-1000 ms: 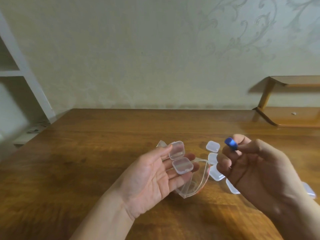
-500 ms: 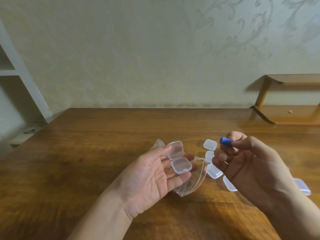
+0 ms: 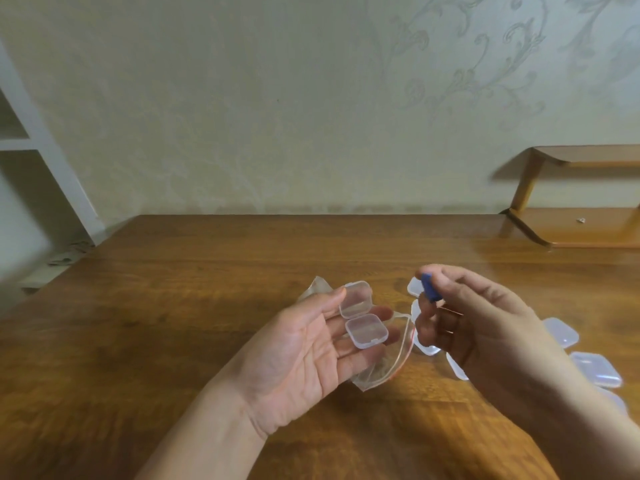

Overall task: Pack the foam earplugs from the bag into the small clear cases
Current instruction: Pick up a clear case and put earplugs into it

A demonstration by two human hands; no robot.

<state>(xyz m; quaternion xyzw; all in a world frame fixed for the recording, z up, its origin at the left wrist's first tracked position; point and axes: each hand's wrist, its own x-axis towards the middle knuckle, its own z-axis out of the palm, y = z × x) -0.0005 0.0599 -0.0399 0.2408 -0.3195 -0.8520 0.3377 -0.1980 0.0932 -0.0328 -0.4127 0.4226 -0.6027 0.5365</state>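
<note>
while the right hand (image 3: 485, 327) pinched the blue earplug (image 3: 428, 289) between thumb and fingertips, the plug's long axis ran steeply, tilted a little off upright, lower end toward the palm. just to its left, and slightly lower, the open case (image 3: 362, 318) lay across the fingers of the left hand (image 3: 304, 355), palm up, fingers nearly straight, thumb tip touching the far half of the case. both halves faced up, hinged together, nothing visible inside. so the plug sat to the right of the case and above it, near but apart; a short move left and down looked like the job. under the hands lay the clear bag (image 3: 381, 370), and spare cases (image 3: 595, 368) were scattered right on the table (image 3: 173, 323), with open room between the hands.
</note>
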